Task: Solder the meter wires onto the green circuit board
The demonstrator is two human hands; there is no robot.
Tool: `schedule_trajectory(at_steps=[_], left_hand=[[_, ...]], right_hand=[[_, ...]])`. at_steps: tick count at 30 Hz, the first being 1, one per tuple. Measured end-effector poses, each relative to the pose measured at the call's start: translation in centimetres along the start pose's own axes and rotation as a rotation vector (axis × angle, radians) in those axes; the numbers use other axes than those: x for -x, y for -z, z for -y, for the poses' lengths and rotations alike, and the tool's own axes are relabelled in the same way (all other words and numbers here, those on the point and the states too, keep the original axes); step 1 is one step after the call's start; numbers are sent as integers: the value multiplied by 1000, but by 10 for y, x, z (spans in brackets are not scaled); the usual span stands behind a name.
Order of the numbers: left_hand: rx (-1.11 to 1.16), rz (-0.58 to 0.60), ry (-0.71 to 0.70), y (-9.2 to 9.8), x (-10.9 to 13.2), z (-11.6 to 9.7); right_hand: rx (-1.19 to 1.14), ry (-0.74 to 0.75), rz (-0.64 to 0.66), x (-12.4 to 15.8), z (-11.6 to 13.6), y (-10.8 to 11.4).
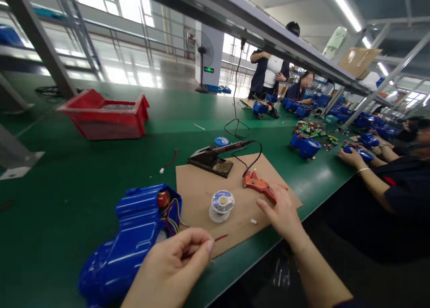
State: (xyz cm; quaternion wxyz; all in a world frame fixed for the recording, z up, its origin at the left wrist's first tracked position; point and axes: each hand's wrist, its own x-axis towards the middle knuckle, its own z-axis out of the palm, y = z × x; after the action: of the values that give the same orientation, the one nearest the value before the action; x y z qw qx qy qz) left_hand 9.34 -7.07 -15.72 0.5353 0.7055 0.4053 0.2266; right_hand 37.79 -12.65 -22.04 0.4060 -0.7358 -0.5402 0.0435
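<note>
My left hand (174,263) is closed in a pinch on a thin red and black wire (221,237), whose end sticks out past the fingertips. My right hand (285,216) has its thumb spread from its fingers, which lie over the handles of an orange wire stripper (255,182); a firm grip on it is not visible. The stripper rests on a cardboard sheet (198,182). A solder spool (223,202) stands between my hands. Left of it lies a blue plastic housing (134,236) with coloured wires coming out of its open end.
A soldering iron (231,145) sits in its stand (210,161) behind the spool. Further back left is a red bin (110,119) of small parts. A small white connector (253,221) lies on the cardboard. Co-workers handle blue housings (359,153) along the right.
</note>
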Motion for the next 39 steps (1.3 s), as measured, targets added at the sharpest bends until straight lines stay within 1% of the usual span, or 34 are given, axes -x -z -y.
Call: schedule_trajectory(at_steps=[3, 5, 8, 11, 14, 16, 17, 18, 19, 20, 21, 23, 26, 29, 33, 35, 39], left_hand=[[12, 53, 64, 0, 0, -2], [15, 86, 97, 0, 0, -2], [12, 110, 139, -2, 1, -1], [66, 77, 142, -5, 4, -4], [171, 47, 124, -8, 7, -7], [207, 51, 99, -10, 7, -8], [209, 51, 85, -10, 7, -9], [202, 55, 70, -10, 6, -9], [187, 55, 58, -10, 6, -9], [168, 49, 47, -10, 6, -9], [148, 40, 29, -9, 7, -9], [109, 22, -17, -8, 9, -6], [89, -2, -48, -6, 16, 0], [98, -11, -33, -6, 22, 6], [98, -10, -26, -8, 25, 7], [106, -16, -59, -10, 25, 6], [127, -52, -101, -12, 26, 3]], right_hand=[[167, -43, 62, -23, -48, 6], [210, -38, 110, -33, -66, 6], [199, -5, 140, -39, -74, 11], [114, 19, 126, -29, -69, 30], [-63, 26, 124, 0, -50, 51], [-238, 44, 154, 23, -25, 55], [-323, 56, 172, 33, -10, 52], [-455, 67, 191, 42, 8, 46], [-761, 20, 213, 49, 26, 37], [-994, -36, 236, 53, 45, 26], [-1138, -75, 232, 56, 62, 15], [-1283, -129, 195, 57, 91, -8], [-1336, -163, 151, 58, 117, -33], [-1302, -148, 147, 64, 126, -44], [-1275, -65, 90, 72, 132, -48], [-1254, -32, 60, 73, 135, -48], [-1169, -23, 11, 75, 139, -51]])
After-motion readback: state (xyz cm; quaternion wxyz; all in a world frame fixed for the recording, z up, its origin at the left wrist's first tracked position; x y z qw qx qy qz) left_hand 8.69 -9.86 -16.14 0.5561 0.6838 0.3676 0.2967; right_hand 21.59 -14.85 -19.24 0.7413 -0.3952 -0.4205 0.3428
